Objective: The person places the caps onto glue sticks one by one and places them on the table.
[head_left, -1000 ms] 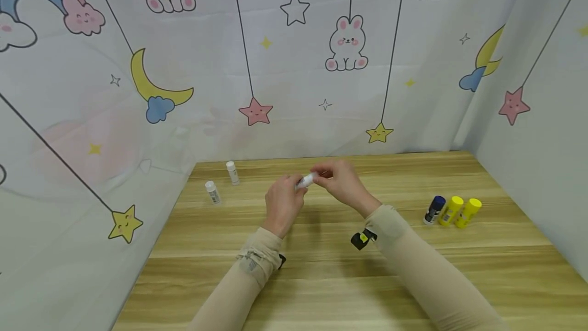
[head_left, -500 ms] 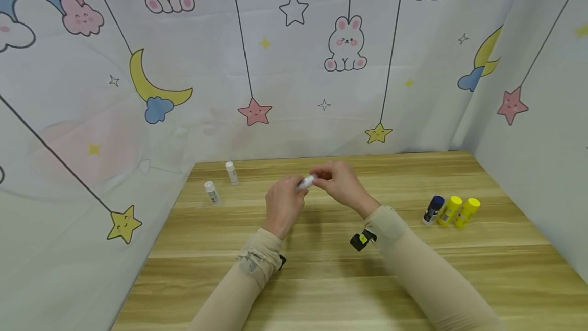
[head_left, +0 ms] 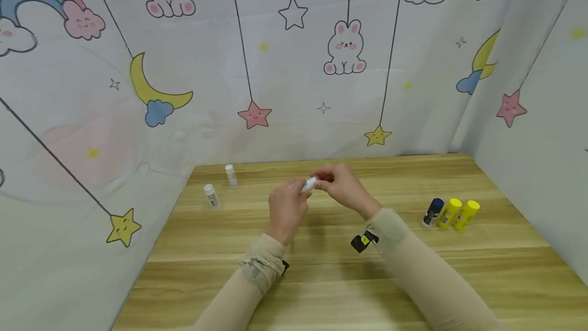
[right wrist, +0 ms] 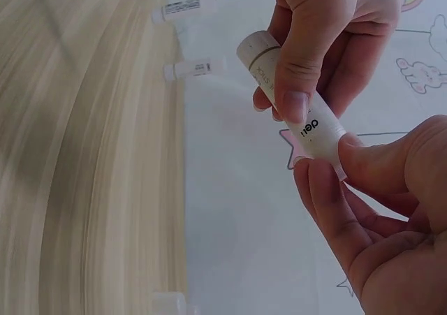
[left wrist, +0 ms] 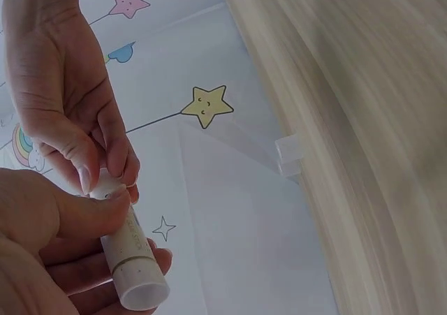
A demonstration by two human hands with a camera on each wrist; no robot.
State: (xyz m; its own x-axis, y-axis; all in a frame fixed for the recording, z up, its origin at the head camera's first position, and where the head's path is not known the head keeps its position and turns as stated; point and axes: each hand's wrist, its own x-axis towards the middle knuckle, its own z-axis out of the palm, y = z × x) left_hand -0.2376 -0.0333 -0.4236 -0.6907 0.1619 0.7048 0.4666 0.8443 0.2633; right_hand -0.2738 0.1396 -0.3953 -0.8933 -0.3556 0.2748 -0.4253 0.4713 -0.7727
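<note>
A white glue stick is held between both hands above the middle of the table, tilted, with "deli" printed on its side in the right wrist view. My left hand grips its barrel, the thumb laid along the label. At the other end, my right hand pinches the tip of the glue stick between thumb and fingers. In the left wrist view, the far end of the glue stick sticks out past the left fingers.
Two more white glue sticks, one nearer and one farther, stand at the back left. On the right, a navy-capped glue stick stands beside two yellow ones. A printed cloth wall rises behind the wooden table.
My left hand has shifted slightly right, and the glue stick points a little more upward. The right hand keeps its pinch on the end. The head view has tilted slightly.
</note>
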